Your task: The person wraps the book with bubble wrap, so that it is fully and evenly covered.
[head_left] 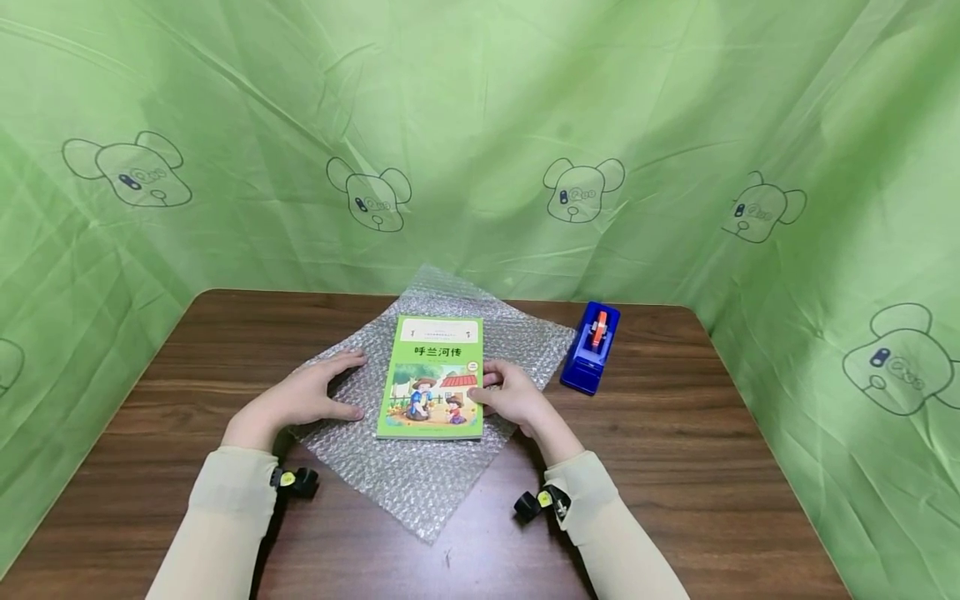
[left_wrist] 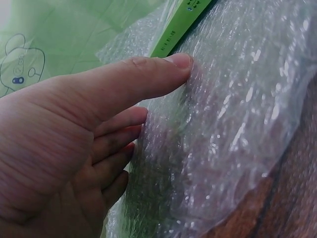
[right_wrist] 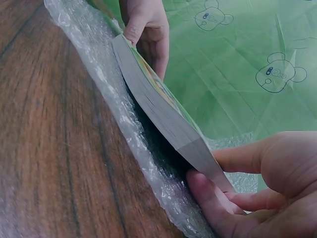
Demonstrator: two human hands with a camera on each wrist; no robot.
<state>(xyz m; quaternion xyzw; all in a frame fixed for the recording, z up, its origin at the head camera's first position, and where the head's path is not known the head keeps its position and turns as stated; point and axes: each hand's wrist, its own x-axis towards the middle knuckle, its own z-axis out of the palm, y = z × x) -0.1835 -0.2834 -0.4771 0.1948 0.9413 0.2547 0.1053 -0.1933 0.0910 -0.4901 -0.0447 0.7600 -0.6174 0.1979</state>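
1 closed green book (head_left: 431, 379), illustrated cover up, is over 1 clear bubble-wrap sheet (head_left: 423, 482), corners pointing near and far.

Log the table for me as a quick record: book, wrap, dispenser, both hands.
Book: green paperback, front cover up, over the wrap
Wrap: bubble wrap sheet, spread out, one corner toward the person
Dispenser: blue tape dispenser, beside the sheet's right corner
Left hand: over the sheet, left of the paperback
Right hand: grips the paperback's right edge
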